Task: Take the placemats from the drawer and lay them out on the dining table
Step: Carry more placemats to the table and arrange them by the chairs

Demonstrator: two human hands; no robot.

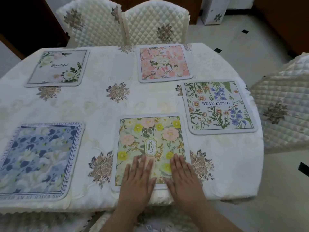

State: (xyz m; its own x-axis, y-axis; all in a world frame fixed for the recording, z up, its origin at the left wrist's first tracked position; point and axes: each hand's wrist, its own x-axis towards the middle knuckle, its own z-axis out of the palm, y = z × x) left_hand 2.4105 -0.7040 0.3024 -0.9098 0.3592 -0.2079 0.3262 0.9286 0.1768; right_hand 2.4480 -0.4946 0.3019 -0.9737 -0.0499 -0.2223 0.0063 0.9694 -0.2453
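Now both hands lie flat, fingers straight, on the yellow-flower placemat (150, 148), at its near edge: the left hand (138, 181) and the right hand (182, 178) press it and grip nothing. This looks like the smoothing step. Five placemats lie on the dining table (103, 111). From the yellow one, the blue mat (38, 158) is to the left, the daisy mat (219, 106) to the far right, the pink mat (164, 61) straight beyond, the pale mat (57, 67) far left. Three chairs show. Next, I think, the hands just lift off
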